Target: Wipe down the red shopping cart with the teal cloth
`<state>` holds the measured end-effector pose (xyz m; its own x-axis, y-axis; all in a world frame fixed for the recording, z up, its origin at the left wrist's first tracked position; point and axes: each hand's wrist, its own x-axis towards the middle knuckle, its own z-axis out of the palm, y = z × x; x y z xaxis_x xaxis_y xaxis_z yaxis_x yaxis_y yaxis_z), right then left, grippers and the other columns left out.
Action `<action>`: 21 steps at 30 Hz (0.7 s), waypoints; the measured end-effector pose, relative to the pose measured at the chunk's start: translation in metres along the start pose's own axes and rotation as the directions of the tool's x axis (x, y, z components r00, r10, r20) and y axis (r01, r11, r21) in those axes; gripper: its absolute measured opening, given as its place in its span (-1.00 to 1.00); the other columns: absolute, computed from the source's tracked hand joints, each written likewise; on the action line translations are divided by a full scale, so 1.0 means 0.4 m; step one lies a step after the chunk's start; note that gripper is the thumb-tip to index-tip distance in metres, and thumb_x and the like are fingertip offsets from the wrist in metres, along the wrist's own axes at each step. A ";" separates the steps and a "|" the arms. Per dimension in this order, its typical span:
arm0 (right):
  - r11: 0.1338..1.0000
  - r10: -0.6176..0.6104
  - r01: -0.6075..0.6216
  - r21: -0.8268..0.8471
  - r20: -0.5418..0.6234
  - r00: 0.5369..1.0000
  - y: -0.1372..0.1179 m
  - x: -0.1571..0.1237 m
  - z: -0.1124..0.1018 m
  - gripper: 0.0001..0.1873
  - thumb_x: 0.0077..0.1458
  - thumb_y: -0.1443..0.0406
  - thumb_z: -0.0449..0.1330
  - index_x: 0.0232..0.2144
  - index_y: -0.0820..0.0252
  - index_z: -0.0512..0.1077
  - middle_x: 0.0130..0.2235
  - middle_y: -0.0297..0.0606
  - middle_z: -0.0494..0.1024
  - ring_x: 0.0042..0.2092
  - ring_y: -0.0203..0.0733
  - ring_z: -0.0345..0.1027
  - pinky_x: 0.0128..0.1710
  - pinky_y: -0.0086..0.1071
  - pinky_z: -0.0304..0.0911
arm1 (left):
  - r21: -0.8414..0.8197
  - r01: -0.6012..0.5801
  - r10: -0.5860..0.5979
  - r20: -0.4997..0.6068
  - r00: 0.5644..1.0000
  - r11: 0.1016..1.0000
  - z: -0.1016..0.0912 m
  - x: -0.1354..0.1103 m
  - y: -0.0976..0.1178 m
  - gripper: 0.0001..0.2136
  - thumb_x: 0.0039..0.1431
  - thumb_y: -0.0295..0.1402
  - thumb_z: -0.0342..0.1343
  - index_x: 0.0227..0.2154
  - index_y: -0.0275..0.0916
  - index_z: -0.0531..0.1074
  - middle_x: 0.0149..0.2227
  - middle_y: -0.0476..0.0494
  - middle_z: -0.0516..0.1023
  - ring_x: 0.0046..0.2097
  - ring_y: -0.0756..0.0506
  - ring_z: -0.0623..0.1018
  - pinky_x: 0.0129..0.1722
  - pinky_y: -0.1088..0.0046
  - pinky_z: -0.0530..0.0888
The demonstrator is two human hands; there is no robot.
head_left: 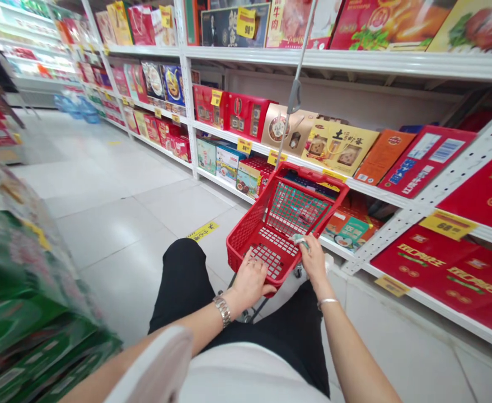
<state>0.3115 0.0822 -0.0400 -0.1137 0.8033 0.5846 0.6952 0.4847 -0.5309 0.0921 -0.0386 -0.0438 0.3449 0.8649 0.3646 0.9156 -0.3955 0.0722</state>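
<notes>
A red plastic shopping basket (246, 229) stands tilted on wheels in front of my knees, with a long grey pull handle (295, 92) rising from it. My left hand (249, 280) rests on the basket's near rim, fingers curled over the edge. Just to its right, my right hand (313, 256) pinches a small pale cloth against the rim. I wear a metal watch on the left wrist and a thin bracelet on the right.
White store shelves (355, 61) run along the right, packed with red and yellow gift boxes (340, 146) and yellow price tags. Green boxes (27, 324) are stacked at the left. A pale tiled aisle (115, 196) stretches ahead.
</notes>
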 end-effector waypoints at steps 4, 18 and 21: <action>0.987 -0.121 0.111 0.116 0.086 0.989 -0.094 -0.153 -0.007 -0.72 0.31 0.18 0.03 -0.19 0.11 0.51 -0.03 -0.10 0.59 0.18 0.03 0.33 0.22 0.10 0.16 | -0.124 -0.104 0.102 -0.018 0.995 0.987 -0.041 -0.014 -0.081 -0.35 0.13 0.11 0.18 0.16 -0.22 0.39 0.21 -0.30 0.49 0.32 -0.30 0.33 0.40 -0.18 -0.13; 0.976 -0.173 0.200 -0.084 0.259 0.950 -0.149 -0.169 -0.025 -0.75 0.30 0.34 0.01 -0.22 0.09 0.50 -0.10 -0.15 0.60 0.08 -0.01 0.41 0.24 0.03 0.12 | -0.027 0.133 -0.133 -0.008 0.991 0.991 -0.061 -0.048 -0.157 -0.56 0.26 0.04 0.05 -0.30 -0.28 0.54 -0.19 -0.33 0.66 0.09 -0.31 0.53 0.37 -0.19 0.03; 0.965 -0.099 0.154 -0.212 0.248 0.964 -0.105 -0.138 -0.035 -0.74 0.23 0.40 0.02 -0.24 0.10 0.51 -0.11 -0.12 0.60 0.09 0.02 0.39 0.22 0.05 0.09 | -0.044 0.161 -0.162 -0.018 0.987 0.986 -0.037 -0.028 -0.096 -0.57 0.23 0.04 0.10 -0.26 -0.30 0.55 -0.17 -0.38 0.65 0.09 -0.33 0.53 0.37 -0.17 0.03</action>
<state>0.2985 0.0127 -0.0413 -0.3550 0.8118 0.4637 0.8038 0.5183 -0.2921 0.0501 -0.0379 -0.0370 0.1879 0.9119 0.3648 0.9492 -0.2640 0.1712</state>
